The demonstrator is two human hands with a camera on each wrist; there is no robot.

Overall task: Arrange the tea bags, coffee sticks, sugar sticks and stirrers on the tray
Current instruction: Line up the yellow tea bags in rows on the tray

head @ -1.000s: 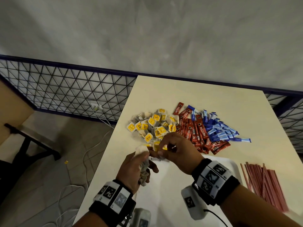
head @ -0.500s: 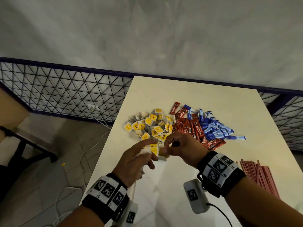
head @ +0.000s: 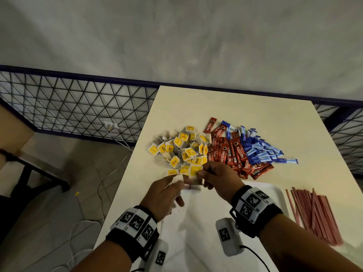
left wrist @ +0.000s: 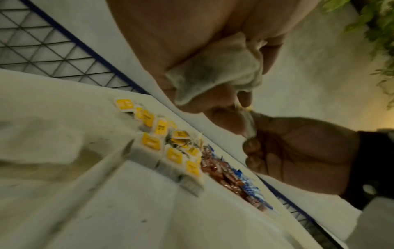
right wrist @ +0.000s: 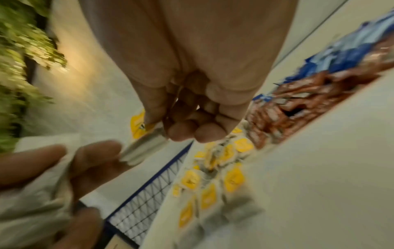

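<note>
Yellow-tagged paper tea bags (head: 182,148) lie heaped on the cream table (head: 255,118). Left hand (head: 164,195) curls round crumpled tea bags (left wrist: 215,72). Right hand (head: 220,178) pinches one yellow-tagged tea bag (head: 193,174) above the white tray (head: 198,222). Red coffee sticks (head: 231,154), blue sugar sticks (head: 261,149) and red stirrers (head: 316,214) lie further right.

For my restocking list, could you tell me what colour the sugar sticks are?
Blue and white sugar sticks, clearest in the head view.
</note>
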